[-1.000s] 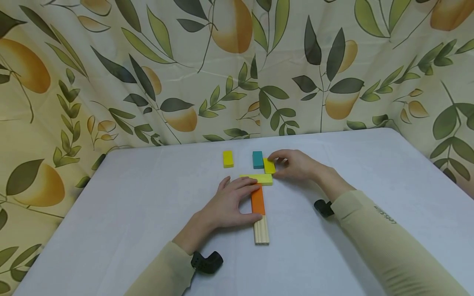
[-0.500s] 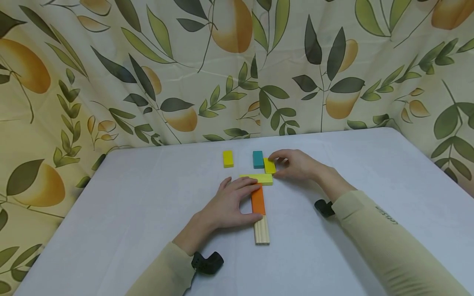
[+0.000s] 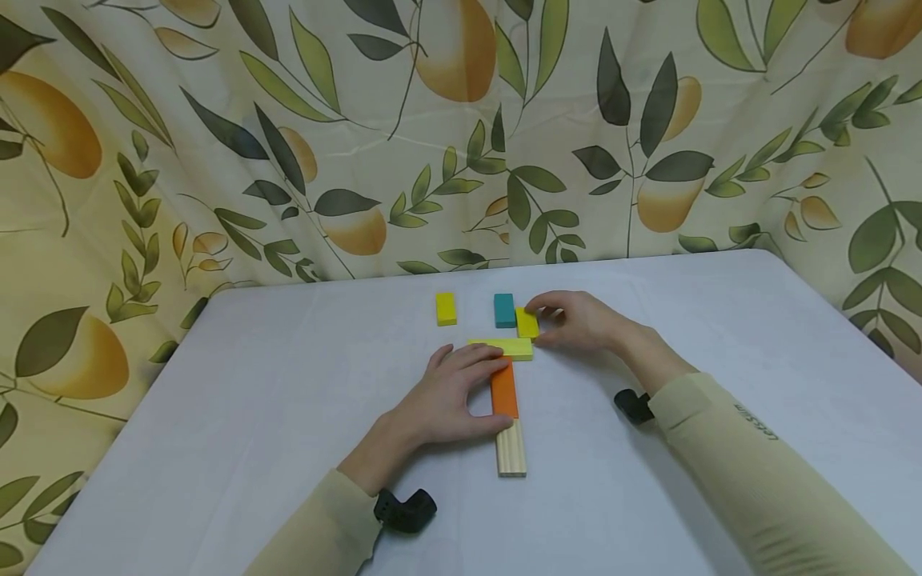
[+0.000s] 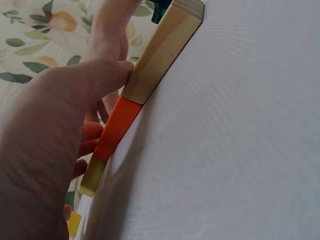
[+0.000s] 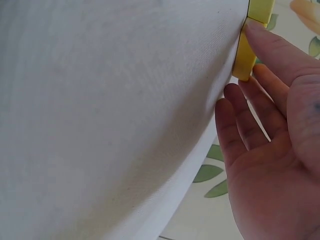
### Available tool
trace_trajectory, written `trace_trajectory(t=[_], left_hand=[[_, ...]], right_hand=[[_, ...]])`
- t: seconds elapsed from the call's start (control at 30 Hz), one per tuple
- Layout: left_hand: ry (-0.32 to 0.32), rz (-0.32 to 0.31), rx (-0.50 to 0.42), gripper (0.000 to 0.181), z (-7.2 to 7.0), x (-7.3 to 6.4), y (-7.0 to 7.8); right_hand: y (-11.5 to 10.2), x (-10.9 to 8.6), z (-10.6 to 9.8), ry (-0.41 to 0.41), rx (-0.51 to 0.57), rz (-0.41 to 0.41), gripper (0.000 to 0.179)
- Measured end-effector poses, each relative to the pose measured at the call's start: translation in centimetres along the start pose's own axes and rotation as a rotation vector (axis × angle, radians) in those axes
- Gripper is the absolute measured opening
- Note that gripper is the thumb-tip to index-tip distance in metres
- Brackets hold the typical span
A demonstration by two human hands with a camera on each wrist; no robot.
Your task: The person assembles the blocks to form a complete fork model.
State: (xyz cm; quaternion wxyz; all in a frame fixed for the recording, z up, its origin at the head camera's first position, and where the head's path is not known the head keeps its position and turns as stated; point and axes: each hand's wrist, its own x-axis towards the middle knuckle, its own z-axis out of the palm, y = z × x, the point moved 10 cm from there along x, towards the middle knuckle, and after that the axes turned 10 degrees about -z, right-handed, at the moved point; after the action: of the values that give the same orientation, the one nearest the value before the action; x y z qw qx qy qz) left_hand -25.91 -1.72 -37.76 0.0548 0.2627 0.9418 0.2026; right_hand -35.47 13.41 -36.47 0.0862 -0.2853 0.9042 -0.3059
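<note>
My right hand [image 3: 579, 322] pinches a small yellow block [image 3: 527, 323] between thumb and fingers. In the right wrist view, the thumb is at one end of that yellow block [image 5: 245, 57] and fingertips at the other. My left hand [image 3: 442, 404] rests along the row, its fingertips on the orange block [image 3: 505, 392] and lime-yellow block [image 3: 515, 349]. Its thumb touches the plain wooden block [image 3: 511, 452] near the orange end. Wooden and orange blocks lie end to end, with the lime-yellow one crosswise beyond them. The pinched block sits at the lime-yellow block's right end.
A teal block [image 3: 505, 310] stands just left of the pinched block. Farther left lies another yellow block [image 3: 446, 309]. All sit on a white cloth-covered table [image 3: 288, 400], with a fruit-patterned curtain [image 3: 432, 184] behind its far edge.
The whole head view has shifted slightly. Both hands and the blocks keep their places relative to each other.
</note>
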Motion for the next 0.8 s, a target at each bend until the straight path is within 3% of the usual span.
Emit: trace_trajectory(t=[0.53,0.8], left_hand=[[0.021,0.028,0.032,0.073,0.0,0.0,0.0],[0.049,0.070,0.053,0.072,-0.1,-0.3,0.3]], right_hand=[[0.1,0.0,-0.1,0.003,0.023,-0.001,0.051],[0.3,-0.3,-1.4,0.080,0.076,-0.008,0.050]])
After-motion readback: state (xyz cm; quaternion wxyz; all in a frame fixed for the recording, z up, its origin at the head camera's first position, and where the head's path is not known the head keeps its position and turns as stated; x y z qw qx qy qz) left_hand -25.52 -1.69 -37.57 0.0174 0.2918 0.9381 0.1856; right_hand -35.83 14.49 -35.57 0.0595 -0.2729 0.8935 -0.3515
